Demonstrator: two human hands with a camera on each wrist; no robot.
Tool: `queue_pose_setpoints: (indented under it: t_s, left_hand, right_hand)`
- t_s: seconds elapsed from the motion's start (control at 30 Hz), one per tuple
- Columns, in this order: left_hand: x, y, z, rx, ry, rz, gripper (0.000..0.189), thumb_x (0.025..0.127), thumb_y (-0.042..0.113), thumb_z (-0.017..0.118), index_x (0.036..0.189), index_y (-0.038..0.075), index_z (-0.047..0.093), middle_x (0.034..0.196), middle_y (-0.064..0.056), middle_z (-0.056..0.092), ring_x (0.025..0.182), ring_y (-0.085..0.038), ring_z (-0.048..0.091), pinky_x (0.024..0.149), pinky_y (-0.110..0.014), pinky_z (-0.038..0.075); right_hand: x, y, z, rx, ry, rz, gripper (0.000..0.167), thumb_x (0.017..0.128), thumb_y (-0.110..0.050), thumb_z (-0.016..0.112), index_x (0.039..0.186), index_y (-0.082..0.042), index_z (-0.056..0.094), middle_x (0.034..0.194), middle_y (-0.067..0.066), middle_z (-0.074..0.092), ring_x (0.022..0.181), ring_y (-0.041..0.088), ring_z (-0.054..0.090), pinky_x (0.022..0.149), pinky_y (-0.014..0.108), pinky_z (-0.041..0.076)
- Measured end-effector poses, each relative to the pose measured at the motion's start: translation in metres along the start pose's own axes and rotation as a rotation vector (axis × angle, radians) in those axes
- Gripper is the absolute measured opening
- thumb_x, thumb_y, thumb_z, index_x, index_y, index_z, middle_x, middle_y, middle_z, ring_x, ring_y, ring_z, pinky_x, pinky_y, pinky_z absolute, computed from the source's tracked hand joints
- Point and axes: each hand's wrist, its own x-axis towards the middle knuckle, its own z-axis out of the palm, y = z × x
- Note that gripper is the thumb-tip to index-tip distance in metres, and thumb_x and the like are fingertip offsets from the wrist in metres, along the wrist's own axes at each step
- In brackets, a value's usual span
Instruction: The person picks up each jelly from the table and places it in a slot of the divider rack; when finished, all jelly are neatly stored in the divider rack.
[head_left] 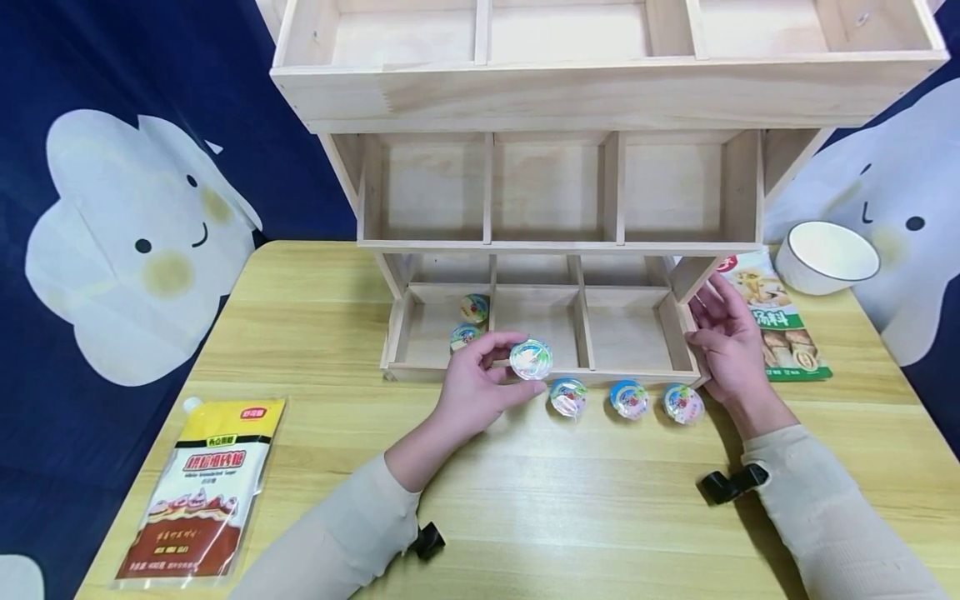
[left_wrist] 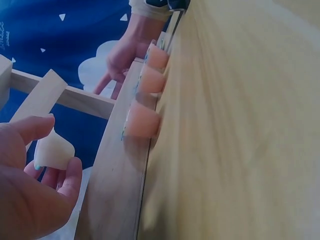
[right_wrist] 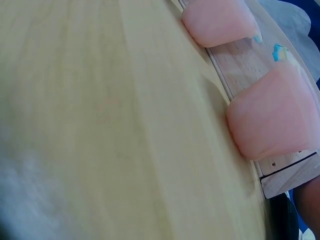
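Note:
My left hand [head_left: 480, 379] pinches a jelly cup [head_left: 531, 359] between thumb and fingers, over the front of the bottom drawer [head_left: 465, 372]. In the left wrist view this cup [left_wrist: 54, 150] is whitish. Two more jelly cups, one farther back [head_left: 474, 308] and one nearer [head_left: 464, 337], lie in the drawer's left compartment; my hand partly covers the nearer one. Along the drawer's front, on the table, stand three pinkish jelly cups: left [head_left: 568, 397], middle [head_left: 628, 399] and right [head_left: 682, 403]. My right hand [head_left: 727, 342] rests against the drawer's right side, fingers loosely extended.
Above rise the wooden rack's middle tier [head_left: 551, 247] and top tier [head_left: 600, 96], each divided into three compartments. A sugar bag [head_left: 198, 492] lies at the table's left. On the right are a green-and-white packet [head_left: 791, 333] and a white bowl [head_left: 821, 275].

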Motion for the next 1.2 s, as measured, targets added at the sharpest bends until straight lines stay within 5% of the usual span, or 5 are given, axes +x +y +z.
queue_pose_setpoints:
  t_s: [0.6,1.2]
  left_hand:
    - [0.041,0.007,0.006,-0.024,0.012,-0.021,0.057,0.068,-0.018,0.080,0.121,-0.005,0.063,0.115,-0.014,0.061,0.099,-0.026,0.061,0.088,-0.045,0.056]
    - [0.078,-0.010,0.016,0.107,0.046,-0.121,0.055,0.069,-0.008,0.085,0.120,0.003,0.068,0.107,-0.007,0.066,0.100,-0.023,0.064,0.079,-0.030,0.058]
  right_hand:
    - [0.000,0.001,0.000,-0.002,0.005,-0.004,0.094,0.068,0.038,0.025,0.150,-0.005,0.043,0.146,0.018,0.048,0.138,0.031,0.040,0.112,0.032,0.034]
    - [0.001,0.002,-0.001,0.018,0.005,-0.004,0.094,0.068,0.038,0.024,0.150,-0.004,0.043,0.145,0.018,0.049,0.137,0.031,0.041,0.112,0.031,0.035]
